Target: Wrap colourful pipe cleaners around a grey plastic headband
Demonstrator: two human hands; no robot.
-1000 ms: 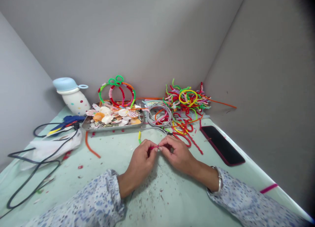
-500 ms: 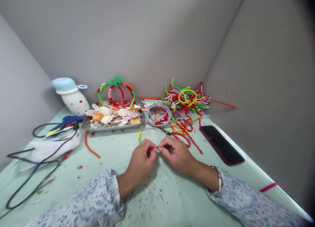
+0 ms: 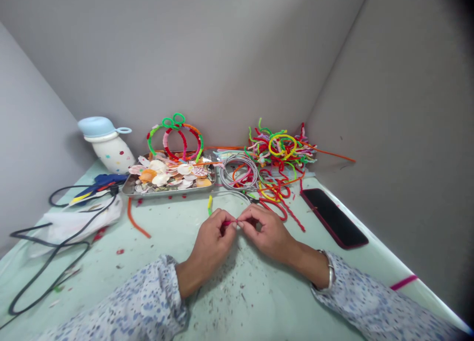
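My left hand (image 3: 212,243) is closed in a pinch on a short pink pipe cleaner (image 3: 227,223). My right hand (image 3: 268,233) pinches the other end of that pipe cleaner, and the fingertips of both hands almost meet above the table. Most of the piece is hidden by the fingers. Just behind the left knuckles, a yellow and green pipe-cleaner-covered end (image 3: 210,204) sticks up from a grey wire. Behind my right hand lie red-handled scissors (image 3: 283,211), partly covered, beside a coil of grey wire (image 3: 222,177).
A metal tray (image 3: 168,194) of seashells holds up colourful rings (image 3: 148,142). Tangled pipe cleaners (image 3: 274,151) heap at the back right. A phone (image 3: 335,217) lies right; a white bottle (image 3: 113,152), plastic bag (image 3: 81,222) and black cable (image 3: 22,294) are left.
Almost nothing differs. Both hands keep their pinch at the same place, with only a tiny shift of the fingertips.
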